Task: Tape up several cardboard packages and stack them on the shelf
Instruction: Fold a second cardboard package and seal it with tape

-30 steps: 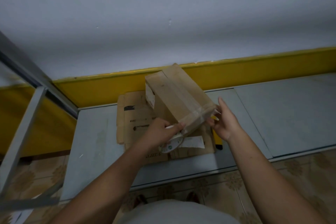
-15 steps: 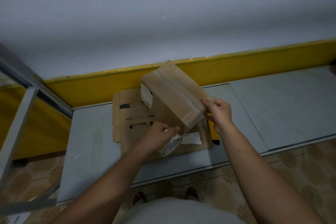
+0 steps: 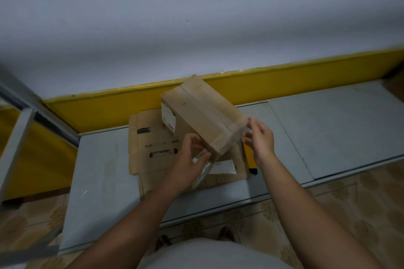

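Note:
A brown cardboard box stands tilted on flattened cardboard sheets on a grey bench. Clear tape runs along its top seam and around its near end. My left hand grips a roll of clear tape just below the box's near corner, with a strip stretched up to the box. My right hand pinches the loose clear tape at the box's near right edge.
The grey bench stretches right along a wall with a yellow base band. A grey metal shelf frame stands at the left. A yellow and black cutter lies under my right wrist. Patterned floor tiles lie below.
My right hand has shifted from pressing the box's end to pinching tape at its right edge. My left hand with the roll has stayed by the near corner. The view has shifted slightly.

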Action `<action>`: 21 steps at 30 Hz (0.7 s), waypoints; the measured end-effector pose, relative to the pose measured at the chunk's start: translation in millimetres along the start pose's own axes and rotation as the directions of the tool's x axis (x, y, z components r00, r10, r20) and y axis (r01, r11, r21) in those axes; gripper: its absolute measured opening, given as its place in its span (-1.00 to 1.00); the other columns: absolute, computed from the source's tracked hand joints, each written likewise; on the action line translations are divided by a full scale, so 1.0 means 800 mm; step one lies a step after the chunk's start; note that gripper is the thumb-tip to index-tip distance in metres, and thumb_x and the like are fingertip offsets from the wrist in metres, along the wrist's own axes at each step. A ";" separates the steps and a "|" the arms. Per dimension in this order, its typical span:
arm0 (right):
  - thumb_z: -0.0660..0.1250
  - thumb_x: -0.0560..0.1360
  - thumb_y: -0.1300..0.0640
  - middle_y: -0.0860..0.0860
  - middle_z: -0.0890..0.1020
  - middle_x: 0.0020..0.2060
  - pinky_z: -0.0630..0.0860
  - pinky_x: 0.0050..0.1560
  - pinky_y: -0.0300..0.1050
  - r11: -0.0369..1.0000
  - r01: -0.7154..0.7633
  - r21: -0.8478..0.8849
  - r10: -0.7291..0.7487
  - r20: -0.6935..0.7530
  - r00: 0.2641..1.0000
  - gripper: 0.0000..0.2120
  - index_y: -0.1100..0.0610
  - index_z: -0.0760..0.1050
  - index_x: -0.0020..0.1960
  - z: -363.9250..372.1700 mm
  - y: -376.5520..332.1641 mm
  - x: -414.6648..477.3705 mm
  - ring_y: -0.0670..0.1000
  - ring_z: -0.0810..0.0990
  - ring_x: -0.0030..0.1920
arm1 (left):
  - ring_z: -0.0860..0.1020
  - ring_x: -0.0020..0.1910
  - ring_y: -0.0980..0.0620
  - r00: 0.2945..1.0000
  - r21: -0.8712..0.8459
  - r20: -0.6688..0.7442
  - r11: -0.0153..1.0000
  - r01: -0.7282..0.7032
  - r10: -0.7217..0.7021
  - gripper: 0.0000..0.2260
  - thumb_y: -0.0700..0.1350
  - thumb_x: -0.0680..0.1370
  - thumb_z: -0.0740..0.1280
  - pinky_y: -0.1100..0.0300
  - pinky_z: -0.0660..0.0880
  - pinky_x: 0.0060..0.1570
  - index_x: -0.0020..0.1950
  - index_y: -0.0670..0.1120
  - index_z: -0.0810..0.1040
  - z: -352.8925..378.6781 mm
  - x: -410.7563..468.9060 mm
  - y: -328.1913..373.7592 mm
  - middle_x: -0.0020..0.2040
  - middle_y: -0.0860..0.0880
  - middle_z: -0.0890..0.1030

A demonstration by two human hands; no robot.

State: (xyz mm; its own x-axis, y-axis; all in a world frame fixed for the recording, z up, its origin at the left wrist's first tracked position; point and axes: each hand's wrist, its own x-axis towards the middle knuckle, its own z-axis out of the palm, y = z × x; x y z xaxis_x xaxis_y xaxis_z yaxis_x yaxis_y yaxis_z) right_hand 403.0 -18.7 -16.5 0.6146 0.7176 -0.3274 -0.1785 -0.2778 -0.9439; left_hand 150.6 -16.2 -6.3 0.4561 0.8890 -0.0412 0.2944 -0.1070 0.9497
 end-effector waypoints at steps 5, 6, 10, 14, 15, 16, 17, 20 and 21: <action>0.53 0.46 -0.19 0.18 0.56 0.27 0.53 0.26 0.12 0.748 -0.156 -0.646 0.134 -0.084 0.987 -0.32 0.18 0.47 0.40 -0.038 0.060 -0.001 0.24 0.55 0.29 | 0.61 0.17 0.25 0.998 -0.007 -0.018 0.998 0.059 -0.059 -0.69 -0.05 0.63 0.46 0.16 0.56 0.09 0.26 0.12 0.39 0.002 0.007 0.000 0.12 0.27 0.58; 0.56 0.43 -0.18 0.20 0.50 0.33 0.51 0.31 0.14 0.685 -0.156 -0.712 0.167 -0.055 0.984 -0.22 0.18 0.39 0.48 -0.041 0.070 -0.006 0.26 0.51 0.34 | 0.61 0.17 0.26 0.998 -0.015 -0.010 0.998 0.064 -0.064 -0.69 -0.04 0.64 0.46 0.18 0.55 0.09 0.27 0.14 0.39 0.003 0.007 0.000 0.13 0.30 0.57; 0.54 0.50 -0.04 0.23 0.54 0.29 0.52 0.28 0.09 0.650 -0.093 -0.755 0.118 -0.020 0.993 -0.36 0.24 0.40 0.42 -0.044 0.086 -0.015 0.26 0.54 0.29 | 0.61 0.19 0.28 0.996 -0.038 0.012 0.996 0.086 -0.085 -0.70 -0.01 0.65 0.44 0.21 0.55 0.07 0.26 0.22 0.37 0.004 0.003 0.003 0.15 0.32 0.59; 0.38 0.61 0.16 0.27 0.68 0.01 0.52 -0.02 -0.03 0.598 0.016 -0.801 0.057 0.062 0.996 -0.75 0.37 0.60 0.11 -0.053 0.084 -0.007 0.25 0.65 0.06 | 0.65 0.12 0.21 0.995 -0.060 0.006 0.993 0.098 -0.098 -0.70 -0.02 0.64 0.45 0.13 0.56 0.04 0.25 0.22 0.40 0.002 0.003 0.007 0.07 0.21 0.67; 0.36 0.60 0.20 0.27 0.68 -0.11 0.49 -0.13 -0.05 0.580 0.038 -0.814 0.058 0.087 0.995 -0.79 0.38 0.61 -0.02 -0.058 0.084 -0.005 0.24 0.66 -0.05 | 0.66 0.11 0.19 0.995 -0.062 0.005 0.993 0.101 -0.101 -0.70 -0.01 0.64 0.45 0.09 0.57 0.04 0.24 0.22 0.40 0.001 0.004 0.007 0.04 0.16 0.69; 0.34 0.59 0.23 0.26 0.66 -0.21 0.43 -0.23 -0.07 0.565 0.041 -0.824 0.074 0.100 0.992 -0.78 0.37 0.59 -0.13 -0.061 0.085 -0.003 0.21 0.64 -0.16 | 0.67 0.10 0.18 0.994 -0.065 0.008 0.992 0.106 -0.106 -0.70 0.00 0.63 0.45 0.05 0.58 0.05 0.24 0.21 0.40 0.001 0.003 0.007 0.01 0.12 0.71; 0.33 0.57 0.25 0.23 0.61 -0.29 0.37 -0.27 -0.09 0.569 0.022 -0.822 0.099 0.095 0.991 -0.78 0.34 0.55 -0.21 -0.065 0.084 -0.002 0.18 0.59 -0.24 | 0.67 0.11 0.16 0.993 -0.068 0.013 0.991 0.114 -0.113 -0.71 0.01 0.63 0.45 -0.01 0.60 0.08 0.25 0.21 0.39 0.000 0.003 0.007 0.00 0.09 0.72; 0.28 0.59 0.28 0.18 0.47 -0.34 0.31 -0.24 -0.09 0.721 -0.071 -0.690 0.153 0.058 0.987 -0.78 0.25 0.44 -0.24 -0.074 0.084 -0.004 0.11 0.47 -0.29 | 0.69 0.12 0.11 0.992 -0.073 0.027 0.989 0.127 -0.126 -0.70 0.02 0.65 0.43 -0.12 0.62 0.16 0.28 0.17 0.39 0.001 0.002 0.006 0.00 0.06 0.74; 0.25 0.61 0.29 0.16 0.42 -0.34 0.29 -0.21 -0.08 0.781 -0.095 -0.618 0.164 0.056 0.985 -0.76 0.22 0.38 -0.24 -0.077 0.082 -0.007 0.09 0.43 -0.29 | 0.69 0.11 0.10 0.992 -0.077 0.031 0.989 0.126 -0.124 -0.71 0.01 0.65 0.43 -0.13 0.61 0.17 0.29 0.16 0.38 0.001 0.002 0.007 -0.01 0.05 0.75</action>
State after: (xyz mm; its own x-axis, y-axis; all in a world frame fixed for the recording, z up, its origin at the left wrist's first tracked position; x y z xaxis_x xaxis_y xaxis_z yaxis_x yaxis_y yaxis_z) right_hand 435.6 -80.4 -74.2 0.5334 0.6969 -0.4794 0.2770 -0.6794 -0.6795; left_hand 153.5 -16.0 -1.5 0.4420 0.8810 -0.1687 0.2838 0.0411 0.9580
